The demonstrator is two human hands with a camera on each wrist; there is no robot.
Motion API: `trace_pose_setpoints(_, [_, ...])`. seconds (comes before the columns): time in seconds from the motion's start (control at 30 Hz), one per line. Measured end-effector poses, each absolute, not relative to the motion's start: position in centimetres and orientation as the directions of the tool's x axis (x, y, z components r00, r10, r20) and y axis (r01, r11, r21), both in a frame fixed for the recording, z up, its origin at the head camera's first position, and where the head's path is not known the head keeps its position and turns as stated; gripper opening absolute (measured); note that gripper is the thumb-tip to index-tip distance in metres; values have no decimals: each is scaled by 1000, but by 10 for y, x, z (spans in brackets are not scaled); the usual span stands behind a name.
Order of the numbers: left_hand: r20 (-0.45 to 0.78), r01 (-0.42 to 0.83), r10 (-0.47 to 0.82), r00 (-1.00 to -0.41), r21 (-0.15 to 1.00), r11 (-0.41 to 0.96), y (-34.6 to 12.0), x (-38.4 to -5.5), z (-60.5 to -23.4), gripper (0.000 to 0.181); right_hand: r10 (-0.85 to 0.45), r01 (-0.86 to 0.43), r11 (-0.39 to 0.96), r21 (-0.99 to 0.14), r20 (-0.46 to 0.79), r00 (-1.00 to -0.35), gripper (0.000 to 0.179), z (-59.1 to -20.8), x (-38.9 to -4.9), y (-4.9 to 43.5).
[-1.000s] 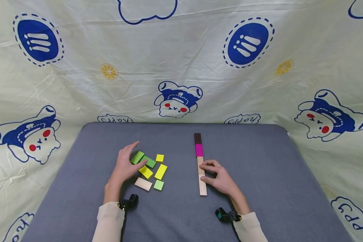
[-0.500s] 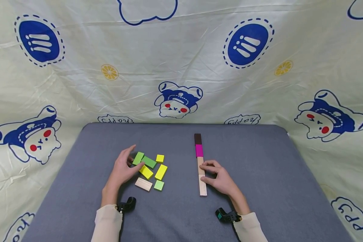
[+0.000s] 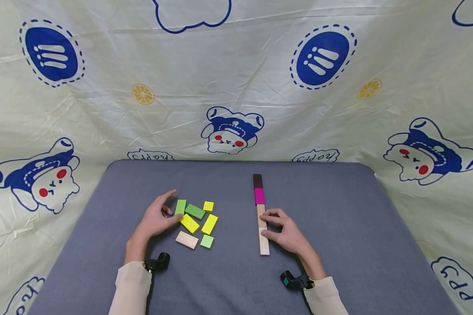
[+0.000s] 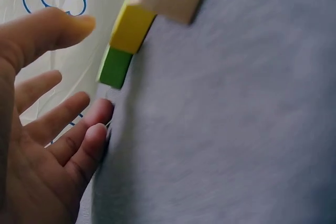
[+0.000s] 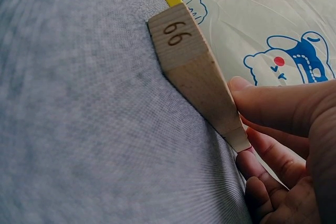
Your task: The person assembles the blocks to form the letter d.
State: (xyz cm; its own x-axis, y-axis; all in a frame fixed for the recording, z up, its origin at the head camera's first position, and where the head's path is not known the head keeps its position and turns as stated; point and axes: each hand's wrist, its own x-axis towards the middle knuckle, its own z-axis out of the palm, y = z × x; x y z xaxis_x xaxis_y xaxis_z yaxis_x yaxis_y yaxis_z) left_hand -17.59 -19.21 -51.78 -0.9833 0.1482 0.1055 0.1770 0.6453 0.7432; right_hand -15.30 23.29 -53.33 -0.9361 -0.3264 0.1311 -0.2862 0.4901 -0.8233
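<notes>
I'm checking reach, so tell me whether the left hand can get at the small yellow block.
Probably yes: nothing lies on the small yellow block, and its far side looks free. The left hand is left of the blocks, though, so it would likely have to pass over the dark green block.

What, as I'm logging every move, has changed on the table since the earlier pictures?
The left hand has moved left, and the leftmost green block has turned anticlockwise, its length now pointing nearly straight ahead. No block is lifted. The right hand, the row of four blocks and the loose pale block look unchanged.
</notes>
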Motion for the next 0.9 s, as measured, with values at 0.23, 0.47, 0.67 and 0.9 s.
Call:
trace_pose_setpoints(0.23, [32, 152, 190, -981, 731, 665, -196, -181, -514, 76, -325, -286, 503, -816, 128, -937, 44, -533, -152, 232])
trace_pose_setpoints(0.47, [-23, 111, 184, -983, 722, 683, -196, -183, -513, 70, -325, -283, 499, -819, 126, -937, 44, -532, -153, 232])
trace_pose_setpoints(0.67, [-16, 118, 188, -982, 724, 679, -196, -183, -514, 65, -324, -288, 495, -820, 133, -937, 44, -532, -153, 233])
trace_pose_setpoints(0.9, [11, 145, 197, -980, 718, 681, -196, -183, -517, 61, -321, -278, 493, -824, 125, -939, 44, -533, -152, 233])
